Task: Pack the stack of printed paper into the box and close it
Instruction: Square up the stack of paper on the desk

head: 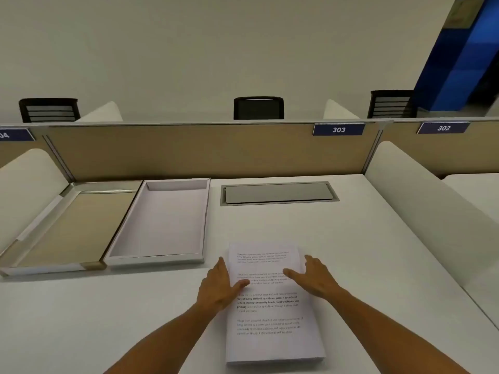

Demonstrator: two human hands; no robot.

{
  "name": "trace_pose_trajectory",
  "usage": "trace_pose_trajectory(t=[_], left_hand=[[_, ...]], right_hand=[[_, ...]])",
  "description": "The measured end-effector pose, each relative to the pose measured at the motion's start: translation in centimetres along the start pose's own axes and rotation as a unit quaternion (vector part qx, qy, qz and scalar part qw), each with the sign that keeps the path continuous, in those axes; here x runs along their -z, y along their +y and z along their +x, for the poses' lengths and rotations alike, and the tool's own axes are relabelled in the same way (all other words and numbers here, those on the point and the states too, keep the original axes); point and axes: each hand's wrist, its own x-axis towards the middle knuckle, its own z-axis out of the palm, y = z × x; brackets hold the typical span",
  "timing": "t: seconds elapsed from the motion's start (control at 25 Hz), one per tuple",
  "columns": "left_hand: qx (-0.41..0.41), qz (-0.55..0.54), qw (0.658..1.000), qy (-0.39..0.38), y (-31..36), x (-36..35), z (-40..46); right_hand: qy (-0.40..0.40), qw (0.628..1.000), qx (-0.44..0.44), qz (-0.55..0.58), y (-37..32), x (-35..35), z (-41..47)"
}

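Blue partition tags (339, 129) read "303" and "302" (paper stack (270, 303) text mostly blurred).

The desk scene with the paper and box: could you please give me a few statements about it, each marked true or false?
1. The stack of printed paper lies on the desk, outside the box. True.
2. The box already holds paper. False: it is empty.
3. The lid lies open left of the box. True.
4. Only one hand is near the stack. False: the left hand and right hand are at its two sides.
5. The desk label reads 303. True.
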Motion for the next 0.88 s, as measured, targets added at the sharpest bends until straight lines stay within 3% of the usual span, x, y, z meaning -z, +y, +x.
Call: trace_pose_trajectory(t=[0.2, 0.4, 0.56, 0.88], left_hand=[[0.014, -0.119, 0.992, 0.030, 0.0, -1.8, -0.7], [0.113, -0.102, 0.987, 0.057, 2.4, -2.6, -0.2], [0.198, -0.165, 0.966, 0.013, 3.5, -2.4, 1.4], [0.240, -0.317, 0.911, -0.107, 2.8, -0.7, 3.5]], right_hand=[[-0.052, 0.993, -0.088, 0.067, 0.4, -1.0, -0.4], [-0.066, 0.986, -0.108, 0.107, -0.6, -1.7, -0.3], [-0.063, 0.985, -0.124, 0.101, -0.7, -1.8, 0.0], [-0.070, 0.986, -0.123, 0.091, -0.6, -2.0, 0.5]])
